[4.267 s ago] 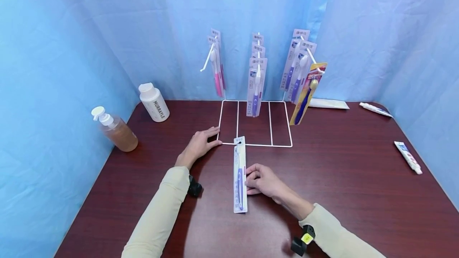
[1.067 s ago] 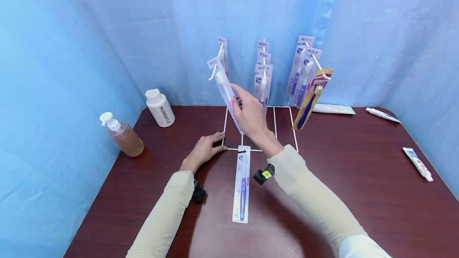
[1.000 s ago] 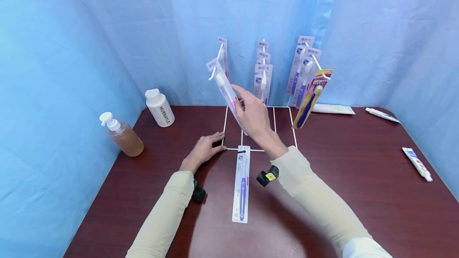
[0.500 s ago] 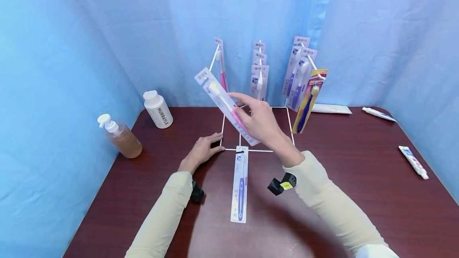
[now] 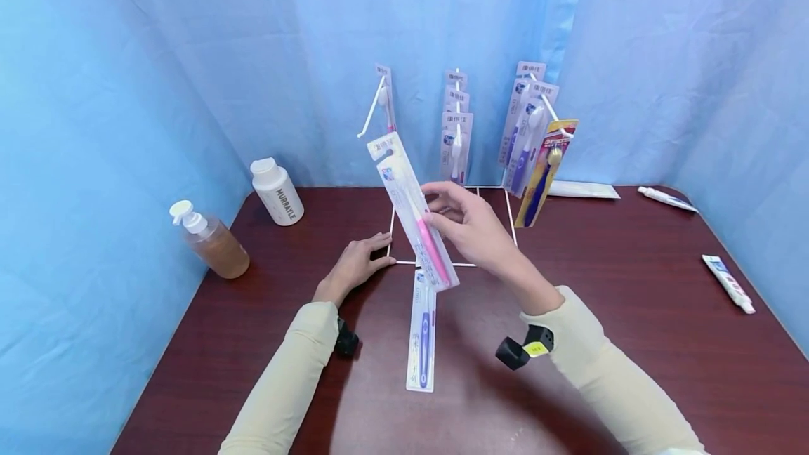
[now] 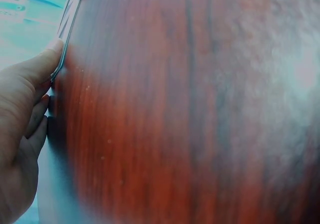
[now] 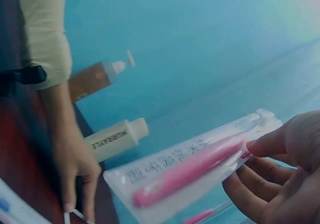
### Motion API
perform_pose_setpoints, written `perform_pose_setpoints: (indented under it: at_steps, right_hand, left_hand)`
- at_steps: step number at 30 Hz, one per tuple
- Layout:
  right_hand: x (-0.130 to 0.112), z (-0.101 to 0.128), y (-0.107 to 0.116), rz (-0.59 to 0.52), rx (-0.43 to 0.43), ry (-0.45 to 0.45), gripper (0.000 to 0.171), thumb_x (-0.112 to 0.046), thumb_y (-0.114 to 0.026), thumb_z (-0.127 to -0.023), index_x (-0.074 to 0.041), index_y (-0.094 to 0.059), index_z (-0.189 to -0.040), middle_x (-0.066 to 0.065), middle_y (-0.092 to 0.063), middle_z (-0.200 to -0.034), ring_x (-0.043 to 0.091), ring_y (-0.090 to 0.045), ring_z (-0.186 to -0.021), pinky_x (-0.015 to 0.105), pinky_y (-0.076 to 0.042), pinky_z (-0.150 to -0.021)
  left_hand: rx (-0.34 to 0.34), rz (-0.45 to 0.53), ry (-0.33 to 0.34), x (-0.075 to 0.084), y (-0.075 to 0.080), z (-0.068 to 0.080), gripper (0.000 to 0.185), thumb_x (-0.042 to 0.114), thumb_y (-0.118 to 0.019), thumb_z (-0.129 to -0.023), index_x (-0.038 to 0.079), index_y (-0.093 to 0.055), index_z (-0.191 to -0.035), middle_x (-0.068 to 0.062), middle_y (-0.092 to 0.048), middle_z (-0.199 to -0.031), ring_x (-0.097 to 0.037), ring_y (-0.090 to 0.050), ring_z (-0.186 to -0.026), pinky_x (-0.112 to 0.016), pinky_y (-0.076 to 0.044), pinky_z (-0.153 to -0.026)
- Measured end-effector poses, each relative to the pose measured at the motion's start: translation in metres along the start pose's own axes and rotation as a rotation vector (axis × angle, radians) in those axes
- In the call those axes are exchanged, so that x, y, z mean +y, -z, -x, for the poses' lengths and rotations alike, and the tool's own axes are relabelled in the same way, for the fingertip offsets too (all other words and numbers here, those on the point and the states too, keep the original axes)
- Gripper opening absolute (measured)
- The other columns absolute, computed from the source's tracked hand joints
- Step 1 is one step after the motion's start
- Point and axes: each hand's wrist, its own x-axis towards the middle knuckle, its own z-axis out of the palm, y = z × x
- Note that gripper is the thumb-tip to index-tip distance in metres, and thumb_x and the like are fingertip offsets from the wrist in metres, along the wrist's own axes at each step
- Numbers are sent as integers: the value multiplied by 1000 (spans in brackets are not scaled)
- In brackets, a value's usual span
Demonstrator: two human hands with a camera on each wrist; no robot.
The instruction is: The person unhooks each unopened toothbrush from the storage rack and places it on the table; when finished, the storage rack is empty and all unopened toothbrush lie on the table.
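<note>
Moved: you are now holding the pink toothbrush pack (image 5: 413, 213) off its hook and lower, over the front of the wire rack (image 5: 509, 210), where a moment ago it was tilting higher up.
Right hand (image 5: 469, 225): your fingers are pinching the pack near its middle, keeping it in the air, slanted, card top up.
Left hand (image 5: 354, 266): it is lying flat with relaxed fingers on the counter (image 5: 632, 314), fingertips touching the rack's front left corner.
Counter: dark red wood is carrying a purple toothbrush pack (image 5: 421, 332) lying flat just before the rack, under the raised one.
Rack: more packs are hanging from its white hooks, with a yellow pack (image 5: 543, 167) at the right.
Left side: a pump bottle (image 5: 205, 239) and a white bottle (image 5: 276, 187) are standing near the edge.
Right side: two tubes (image 5: 728, 282) are lying well apart from the rack.
Room: blue cloth (image 5: 126, 55) is hanging around the counter on three sides.
</note>
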Motion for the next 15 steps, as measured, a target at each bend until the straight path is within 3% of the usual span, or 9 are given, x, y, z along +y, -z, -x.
perform_pose_setpoints:
  at_steps: [6,15]
  right_hand:
    - [24,21,-1,-177,-73,-88,37,0,-56,-94,-2,-47,-130,23,-63,-104,17,-67,-86,38,-59,-73]
    - [72,61,-11,-286,-116,-209,42,4,-56,-90,6,-40,-129,26,-60,-105,14,-66,-87,39,-58,-75]
  left_hand:
    - [-21,-2,18,0,0,1,56,35,-66,-90,13,-51,-140,0,-47,-146,-16,-41,-137,-42,-36,-111]
    - [7,-9,-15,-1,-1,0,57,34,-67,-88,9,-53,-138,-5,-50,-144,-20,-43,-136,-41,-38,-110]
